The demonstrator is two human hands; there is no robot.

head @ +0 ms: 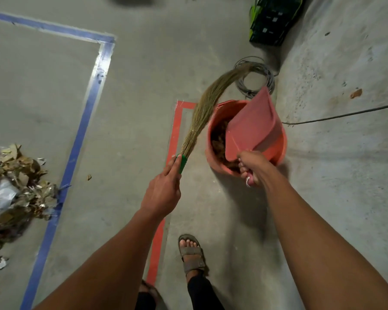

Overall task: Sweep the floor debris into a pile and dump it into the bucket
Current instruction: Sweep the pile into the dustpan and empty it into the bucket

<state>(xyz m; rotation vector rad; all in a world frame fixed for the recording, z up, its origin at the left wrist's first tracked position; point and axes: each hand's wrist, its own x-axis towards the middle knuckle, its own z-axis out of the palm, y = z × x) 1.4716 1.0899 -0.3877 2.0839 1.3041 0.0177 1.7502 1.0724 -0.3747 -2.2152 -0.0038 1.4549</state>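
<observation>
A bare concrete floor (143,90) fills the view, seen from above by a person looking down at their own two arms. A line of blue tape (81,139) marks a large rectangle on the left part of the floor, and a line of red tape (174,135) marks another near the middle. At the floor's left edge lies a pile of debris (16,189): dry leaves, paper scraps and plastic film, partly across the blue tape.

Inside the red-taped area stands an orange bucket (278,148), upright, with brown leaves in it. A pink dustpan (253,124) is tipped over the bucket, its long axis running from the handle near the person up and away to its far edge. The right hand (250,168) holds the dustpan handle, fingers curled tightly round it.

The left hand (164,191) grips the green handle of a grass broom (202,108), fingers wrapped round it. The broom points away from the person, its bristles curving right beyond the bucket.

Behind the bucket lie a coil of grey wire (255,79) and a black-and-green crate (272,19). One sandalled foot (192,253) stands near the floor's bottom edge.
</observation>
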